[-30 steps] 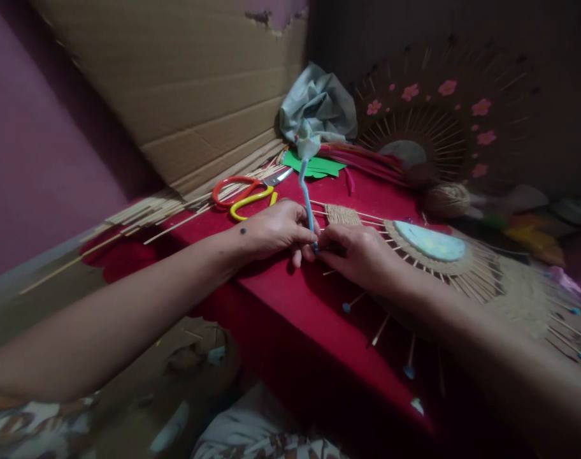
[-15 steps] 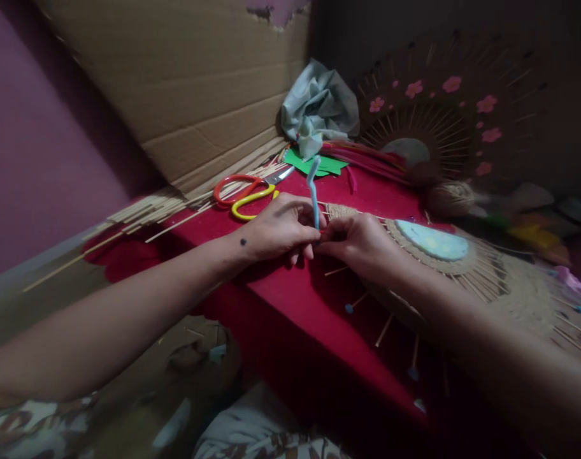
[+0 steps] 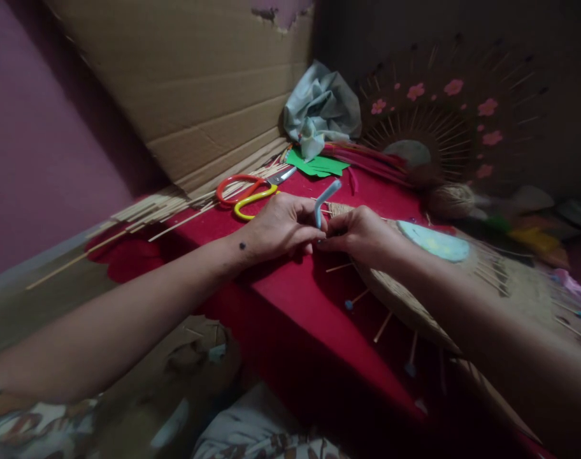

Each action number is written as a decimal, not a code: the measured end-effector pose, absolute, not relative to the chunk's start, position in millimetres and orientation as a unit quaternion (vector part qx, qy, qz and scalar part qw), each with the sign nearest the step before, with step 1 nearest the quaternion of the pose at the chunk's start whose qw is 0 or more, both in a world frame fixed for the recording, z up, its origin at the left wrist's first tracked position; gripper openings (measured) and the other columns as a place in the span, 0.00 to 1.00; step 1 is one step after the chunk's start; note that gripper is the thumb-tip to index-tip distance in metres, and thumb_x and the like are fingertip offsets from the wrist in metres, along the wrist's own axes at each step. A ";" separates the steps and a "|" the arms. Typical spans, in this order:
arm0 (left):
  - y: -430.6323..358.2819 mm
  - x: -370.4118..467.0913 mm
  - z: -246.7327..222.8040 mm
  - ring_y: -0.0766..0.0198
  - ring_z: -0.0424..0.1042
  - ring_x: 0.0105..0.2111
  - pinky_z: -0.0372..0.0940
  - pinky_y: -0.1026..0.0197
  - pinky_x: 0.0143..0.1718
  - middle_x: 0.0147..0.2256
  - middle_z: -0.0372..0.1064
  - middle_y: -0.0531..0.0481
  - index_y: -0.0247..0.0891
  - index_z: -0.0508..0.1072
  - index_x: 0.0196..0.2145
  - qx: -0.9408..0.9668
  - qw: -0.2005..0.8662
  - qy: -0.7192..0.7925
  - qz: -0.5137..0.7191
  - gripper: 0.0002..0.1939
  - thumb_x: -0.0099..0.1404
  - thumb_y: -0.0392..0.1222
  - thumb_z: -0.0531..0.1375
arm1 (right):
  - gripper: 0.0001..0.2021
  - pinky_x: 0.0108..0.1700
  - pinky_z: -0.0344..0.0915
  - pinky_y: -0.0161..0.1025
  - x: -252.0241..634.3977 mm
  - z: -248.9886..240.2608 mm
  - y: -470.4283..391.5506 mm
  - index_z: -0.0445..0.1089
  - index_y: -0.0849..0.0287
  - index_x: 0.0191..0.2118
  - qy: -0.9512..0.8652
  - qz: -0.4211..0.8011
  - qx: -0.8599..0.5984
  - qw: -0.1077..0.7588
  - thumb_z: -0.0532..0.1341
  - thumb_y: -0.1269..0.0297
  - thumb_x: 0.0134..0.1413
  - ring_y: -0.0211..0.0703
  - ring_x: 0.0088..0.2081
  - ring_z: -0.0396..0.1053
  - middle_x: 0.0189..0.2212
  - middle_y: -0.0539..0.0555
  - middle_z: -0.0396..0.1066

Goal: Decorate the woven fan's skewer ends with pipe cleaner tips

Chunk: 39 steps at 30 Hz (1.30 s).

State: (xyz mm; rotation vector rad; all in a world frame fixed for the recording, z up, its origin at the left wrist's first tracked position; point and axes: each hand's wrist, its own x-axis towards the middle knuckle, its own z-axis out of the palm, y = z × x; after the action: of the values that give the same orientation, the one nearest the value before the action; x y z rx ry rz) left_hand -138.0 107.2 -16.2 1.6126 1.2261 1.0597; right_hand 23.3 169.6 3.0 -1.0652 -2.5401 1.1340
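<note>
My left hand (image 3: 290, 223) and my right hand (image 3: 355, 234) meet at the edge of a woven twine fan (image 3: 400, 299) with stick spokes. A light blue pipe cleaner (image 3: 322, 203) sticks up between them, bent towards the right at its top. The left fingers are pinched around its lower end. My right thumb and forefinger press together at the same spot, where the stick tip is hidden by the fingers. Some spokes end in small blue knobs (image 3: 349, 305). A pale blue half-round piece (image 3: 434, 241) sits at the fan's centre, partly behind my right wrist.
Scissors with red and yellow handles (image 3: 243, 194) lie left of my hands, on thin sticks (image 3: 151, 210). Behind are green sheets (image 3: 316, 164), a crumpled grey bag (image 3: 323, 102) and a twine ball (image 3: 453, 199). A flowered fan (image 3: 443, 121) leans at the back; cardboard (image 3: 199, 83) stands left.
The free end of the pipe cleaner has tipped from nearly upright over to the right. Both hands stay at the fan's edge, with my right hand turned slightly.
</note>
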 end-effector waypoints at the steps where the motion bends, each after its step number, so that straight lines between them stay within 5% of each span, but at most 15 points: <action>1: 107.3 -138.2 -15.4 0.70 0.67 0.13 0.61 0.71 0.13 0.17 0.69 0.54 0.32 0.72 0.30 0.640 0.416 0.490 0.422 0.02 0.56 0.31 0.59 | 0.06 0.29 0.59 0.34 23.7 4.0 170.5 0.74 0.63 0.25 -0.849 0.386 -0.352 0.074 0.64 0.66 0.45 0.34 0.24 0.60 0.22 0.49 0.69; 19: 108.6 -137.5 -14.2 0.69 0.66 0.11 0.60 0.70 0.10 0.17 0.70 0.53 0.33 0.70 0.28 0.598 0.471 0.501 0.413 0.01 0.56 0.31 0.60 | 0.07 0.31 0.56 0.33 28.7 5.0 173.4 0.76 0.62 0.31 -0.911 0.287 -0.295 0.027 0.59 0.70 0.52 0.34 0.27 0.61 0.25 0.48 0.70; 39: 109.3 -136.8 -14.1 0.68 0.67 0.12 0.60 0.70 0.11 0.18 0.71 0.52 0.33 0.70 0.29 0.603 0.467 0.506 0.404 0.02 0.56 0.34 0.60 | 0.07 0.31 0.57 0.33 28.9 5.9 172.9 0.75 0.63 0.30 -0.901 0.315 -0.297 0.018 0.60 0.68 0.51 0.34 0.28 0.63 0.25 0.49 0.70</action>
State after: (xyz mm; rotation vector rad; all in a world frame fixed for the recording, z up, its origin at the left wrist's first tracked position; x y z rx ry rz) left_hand -136.8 109.3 -14.1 1.4797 1.2408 0.9910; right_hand 28.9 172.9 5.9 -0.9221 -2.8008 0.9776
